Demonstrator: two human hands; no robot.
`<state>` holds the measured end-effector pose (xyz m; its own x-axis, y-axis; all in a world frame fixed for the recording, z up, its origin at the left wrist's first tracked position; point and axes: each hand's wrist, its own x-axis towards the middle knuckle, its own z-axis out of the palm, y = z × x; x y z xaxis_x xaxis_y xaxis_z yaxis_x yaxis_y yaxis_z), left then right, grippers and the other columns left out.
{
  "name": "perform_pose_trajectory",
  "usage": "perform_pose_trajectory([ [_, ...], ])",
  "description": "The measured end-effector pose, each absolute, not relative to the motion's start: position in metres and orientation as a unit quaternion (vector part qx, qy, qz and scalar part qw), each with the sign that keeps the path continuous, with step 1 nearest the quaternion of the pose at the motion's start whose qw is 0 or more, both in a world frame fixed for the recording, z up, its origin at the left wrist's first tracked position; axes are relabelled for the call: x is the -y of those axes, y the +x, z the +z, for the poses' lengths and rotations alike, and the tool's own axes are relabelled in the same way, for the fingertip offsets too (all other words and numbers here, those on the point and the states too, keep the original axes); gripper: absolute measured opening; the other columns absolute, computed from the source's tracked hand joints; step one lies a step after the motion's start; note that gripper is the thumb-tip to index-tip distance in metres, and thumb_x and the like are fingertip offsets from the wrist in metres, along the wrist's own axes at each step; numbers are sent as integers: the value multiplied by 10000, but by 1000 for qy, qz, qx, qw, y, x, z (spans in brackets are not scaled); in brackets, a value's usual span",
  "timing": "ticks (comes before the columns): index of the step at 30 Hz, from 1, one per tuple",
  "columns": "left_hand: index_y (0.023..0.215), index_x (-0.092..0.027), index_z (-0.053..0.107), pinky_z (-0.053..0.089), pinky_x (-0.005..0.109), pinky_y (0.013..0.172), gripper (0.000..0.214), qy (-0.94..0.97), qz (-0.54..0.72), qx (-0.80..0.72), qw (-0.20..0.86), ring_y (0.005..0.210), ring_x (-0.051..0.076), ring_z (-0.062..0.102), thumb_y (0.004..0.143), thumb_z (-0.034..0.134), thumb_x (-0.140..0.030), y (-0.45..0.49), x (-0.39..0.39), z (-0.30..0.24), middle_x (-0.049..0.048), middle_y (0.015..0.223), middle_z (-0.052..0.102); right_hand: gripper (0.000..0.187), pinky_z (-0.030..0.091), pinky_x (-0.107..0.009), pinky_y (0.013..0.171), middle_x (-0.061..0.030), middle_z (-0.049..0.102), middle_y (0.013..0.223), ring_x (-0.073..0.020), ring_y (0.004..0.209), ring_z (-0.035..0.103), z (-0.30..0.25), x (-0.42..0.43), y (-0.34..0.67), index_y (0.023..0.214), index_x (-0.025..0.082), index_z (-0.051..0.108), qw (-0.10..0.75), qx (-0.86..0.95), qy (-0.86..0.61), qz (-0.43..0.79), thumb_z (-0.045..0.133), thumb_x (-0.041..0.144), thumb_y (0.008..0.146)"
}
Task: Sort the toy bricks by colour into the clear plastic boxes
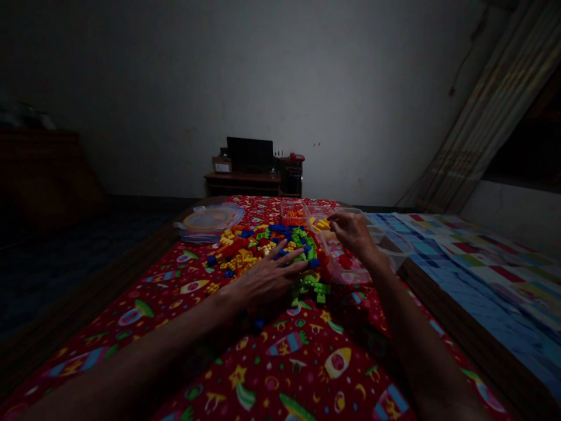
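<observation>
A heap of toy building bricks in yellow, blue, red and green lies on a red cloth with rocket prints. My left hand rests over the heap's near side, fingers spread, and covers some bricks. Several green bricks lie just right of its fingertips. My right hand is above a clear plastic container, its fingers pinched together; what they hold, if anything, is too small to make out. Beside those fingers, yellow bricks sit in one container, with orange bricks in another behind. Red bricks lie in the nearest one.
Stacked clear lids lie on the left of the cloth. A clear container reaches the table's right edge. Beyond the table stands a desk with a monitor. A bed with a patterned sheet is on the right.
</observation>
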<state>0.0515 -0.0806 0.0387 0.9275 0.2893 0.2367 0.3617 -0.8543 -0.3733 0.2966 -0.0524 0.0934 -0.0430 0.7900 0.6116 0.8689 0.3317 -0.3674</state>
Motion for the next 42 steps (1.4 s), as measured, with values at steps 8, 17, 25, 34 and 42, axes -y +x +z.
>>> perform_pose_trajectory([
  [8, 1245, -223, 579, 394, 445, 1070, 333, -946, -188, 235, 119, 1281, 260, 454, 934, 471, -273, 26, 19, 35, 113, 1382, 498, 216, 337, -215, 559, -61, 698, 767, -120, 624, 557, 75, 54, 268, 841, 170, 705, 285, 779, -558, -14, 499, 109, 817],
  [17, 1261, -167, 587, 378, 467, 1084, 543, -892, -240, 383, -13, 1297, 262, 456, 965, 265, -490, 3, -28, 26, 134, 1368, 526, 214, 296, -237, 554, -34, 603, 685, -119, 585, 452, 61, 58, 255, 819, 143, 654, 210, 826, -523, -9, 476, 40, 760],
  [25, 1135, -222, 660, 476, 419, 961, 407, -907, -281, 312, -17, 1086, 237, 585, 916, 453, -496, -13, 11, 40, 101, 1161, 642, 384, 435, -336, 858, -149, 607, 1204, -226, 1036, 559, 33, 51, 236, 1261, 164, 564, 217, 873, -435, -48, 560, 200, 879],
  [34, 947, -197, 670, 449, 409, 966, 183, -938, -198, 283, 21, 1133, 254, 511, 783, 684, -277, -1, 35, 33, 96, 1205, 586, 364, 437, -344, 883, -149, 643, 1131, -230, 1037, 561, 33, 57, 246, 1212, 128, 581, 280, 863, -418, -43, 528, 157, 853],
  [42, 821, -193, 684, 468, 405, 943, 262, -843, -386, 360, -103, 1035, 249, 606, 730, 679, -439, 2, 24, 43, 76, 1074, 677, 308, 306, -237, 576, -19, 611, 663, -109, 577, 492, 44, 54, 229, 789, 156, 656, 333, 815, -474, 13, 427, 301, 934],
])
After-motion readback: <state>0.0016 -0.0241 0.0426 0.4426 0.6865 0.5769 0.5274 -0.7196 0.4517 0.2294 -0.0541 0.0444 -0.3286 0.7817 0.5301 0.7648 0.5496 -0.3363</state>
